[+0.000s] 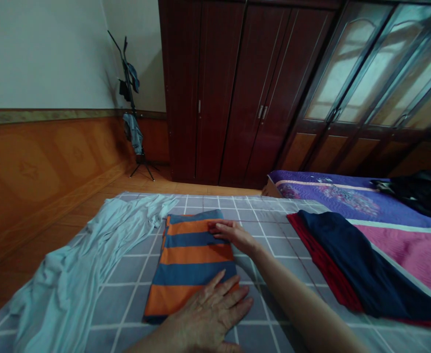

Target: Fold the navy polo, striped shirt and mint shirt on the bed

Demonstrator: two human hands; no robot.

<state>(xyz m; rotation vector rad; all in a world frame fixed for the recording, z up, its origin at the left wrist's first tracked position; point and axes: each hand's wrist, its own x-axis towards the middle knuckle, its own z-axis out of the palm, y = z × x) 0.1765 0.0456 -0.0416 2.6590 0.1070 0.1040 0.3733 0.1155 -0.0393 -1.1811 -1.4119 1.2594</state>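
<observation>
A folded garment with orange and blue-grey stripes [193,252] lies flat on a grey checked cloth [127,289]; I cannot tell its exact kind. My left hand [215,306] rests palm down over its near right corner, fingers spread and reaching past the edge. Farther up, my right hand [233,233] touches the far right side of the garment with its fingers stretched out. Neither hand grips anything. To the left, a crumpled pale blue-green garment [86,255] spreads along the cloth.
Dark blue and red folded clothes [358,264] lie on the right. Beyond them is a purple and pink bed cover [333,193] with a black item [417,191] on it. A brown wardrobe [215,98] and a coat stand [131,103] are at the back.
</observation>
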